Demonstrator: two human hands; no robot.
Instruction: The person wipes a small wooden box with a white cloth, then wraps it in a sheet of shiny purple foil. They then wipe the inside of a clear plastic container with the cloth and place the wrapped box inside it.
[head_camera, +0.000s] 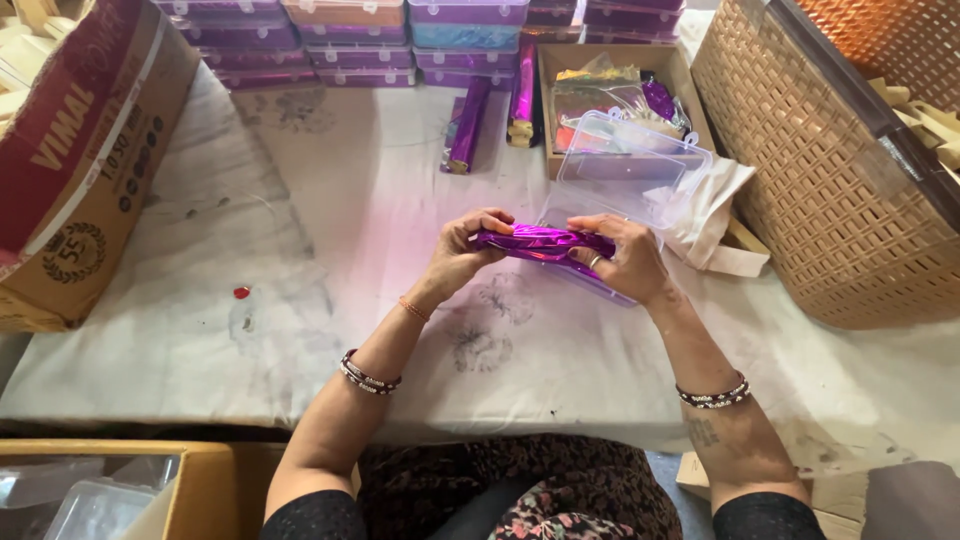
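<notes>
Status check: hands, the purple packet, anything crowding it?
Left hand, right hand: both gripping the shiny purple foil packet. Packet over open clear plastic box. Woven basket close right, not touching.

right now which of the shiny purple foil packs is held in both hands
The crumpled purple foil pack over the open clear plastic box; the two long ones lie untouched farther back.

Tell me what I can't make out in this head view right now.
- Purple foil packet: both ends covered by left hand and right hand.
- Clear plastic box: base hidden behind packet and hands.
- Wicker basket: contents cut off by frame edge.
</notes>
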